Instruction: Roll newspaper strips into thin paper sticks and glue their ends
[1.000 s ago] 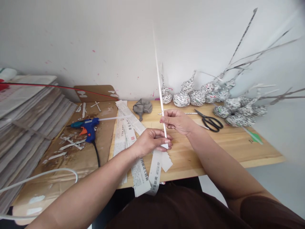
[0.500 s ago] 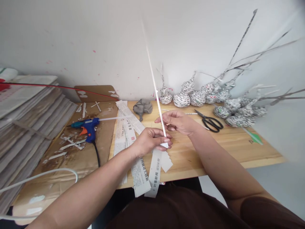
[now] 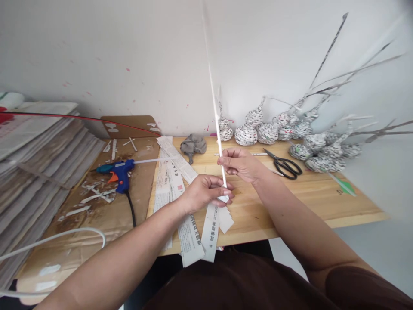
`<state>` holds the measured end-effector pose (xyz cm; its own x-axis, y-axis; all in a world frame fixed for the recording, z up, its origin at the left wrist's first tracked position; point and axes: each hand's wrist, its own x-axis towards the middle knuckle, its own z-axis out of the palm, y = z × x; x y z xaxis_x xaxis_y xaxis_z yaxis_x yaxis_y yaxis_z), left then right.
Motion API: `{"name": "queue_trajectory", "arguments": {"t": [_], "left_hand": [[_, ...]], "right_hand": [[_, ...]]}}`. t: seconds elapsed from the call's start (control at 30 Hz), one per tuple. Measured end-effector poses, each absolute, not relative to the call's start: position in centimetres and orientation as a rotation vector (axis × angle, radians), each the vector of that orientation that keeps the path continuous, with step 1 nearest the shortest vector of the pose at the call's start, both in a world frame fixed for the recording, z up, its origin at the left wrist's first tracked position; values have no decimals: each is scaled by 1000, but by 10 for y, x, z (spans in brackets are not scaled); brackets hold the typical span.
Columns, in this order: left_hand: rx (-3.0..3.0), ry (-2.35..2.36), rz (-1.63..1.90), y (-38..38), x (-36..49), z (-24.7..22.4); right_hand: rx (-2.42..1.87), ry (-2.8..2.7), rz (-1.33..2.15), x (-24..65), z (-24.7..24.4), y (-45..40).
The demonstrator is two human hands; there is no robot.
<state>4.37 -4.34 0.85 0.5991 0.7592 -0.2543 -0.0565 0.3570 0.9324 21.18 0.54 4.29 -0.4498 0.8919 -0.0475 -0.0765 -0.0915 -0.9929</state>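
While pinching the slim white paper tube near its lower end in the fingers of the left hand, also grips it farther up between the thumb and fingertips of the right hand. Closes both sets of fingers narrowly on that one piece, held above the middle of the pale wooden table and rising with a slight lean to the left in front of the wall. Lets a printed newspaper strip hang below the left hand, over the near edge, apparently joined to the tube; hidden by the fingers at the join. Looks like the step of rolling a flat strip into a tight tube, with a tail of paper not yet wound in. Calls next for an even turn from the right fingers and a constant slant of feed from the left, to keep the coil tight.

Appears smooth, straight and matte along the tube, blurring toward the far tip. Contrasts with the flat, limp newsprint strips fanned out to the left, and with the woven paper gourds along the far side, ridged, bulbous and narrowing into stalks. Note also black scissors with broad looped handles on the right, and a blue plastic glue gun on stained cardboard at left.
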Motion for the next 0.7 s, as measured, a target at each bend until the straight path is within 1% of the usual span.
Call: {"name": "queue_trajectory", "arguments": {"t": [0.07, 0.23, 0.4, 0.53, 0.7], "left_hand": [[1093, 776, 600, -44, 44, 8], [1112, 766, 616, -43, 43, 7], [1108, 773, 618, -43, 43, 6], [1093, 785, 628, -43, 43, 7], [1078, 775, 618, -43, 43, 7]], "right_hand": [[-934, -1396, 1619, 212, 43, 5], [-870, -1542, 1709, 214, 44, 5], [-911, -1417, 1630, 214, 43, 6], [-882, -1536, 1715, 214, 43, 5], [-938, -1415, 1619, 213, 42, 6]]}}
